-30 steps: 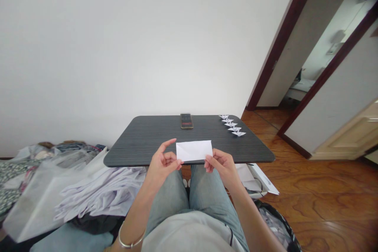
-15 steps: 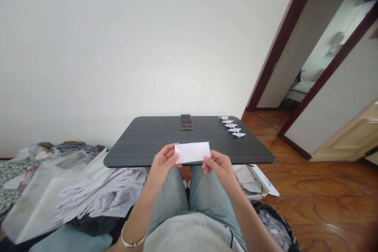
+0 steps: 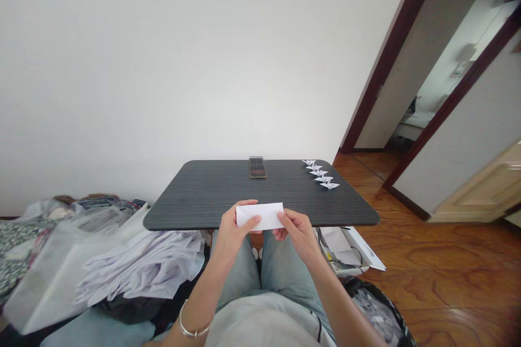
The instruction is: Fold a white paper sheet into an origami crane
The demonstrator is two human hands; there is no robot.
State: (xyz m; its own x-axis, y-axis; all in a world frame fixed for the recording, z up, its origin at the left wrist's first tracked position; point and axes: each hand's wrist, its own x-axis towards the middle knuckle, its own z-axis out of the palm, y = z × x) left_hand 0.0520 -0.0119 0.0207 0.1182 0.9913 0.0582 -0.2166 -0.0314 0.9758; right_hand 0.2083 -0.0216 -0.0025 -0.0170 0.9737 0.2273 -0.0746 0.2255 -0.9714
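A white folded strip of paper (image 3: 264, 215) is held up just over the near edge of the dark table (image 3: 211, 187). My left hand (image 3: 235, 226) grips its left end, thumb lying across the front and fingers behind. At the right end, my right hand (image 3: 296, 229) pinches the paper with the thumb in front; its other fingers curl beneath and are partly hidden. Several white folded paper birds (image 3: 321, 174) stand in a slanting row at the table's right side.
A phone (image 3: 257, 167) lies at the table's back by the wall. Piled cloth (image 3: 138, 268) sits at the left. Under the table's right side is a white box (image 3: 345, 252) with papers and cables, beside a black bag (image 3: 378, 309) of scraps.
The paper has shifted slightly left and nearer to me. My left thumb now reaches further across its face, and my left hand covers more of that end.
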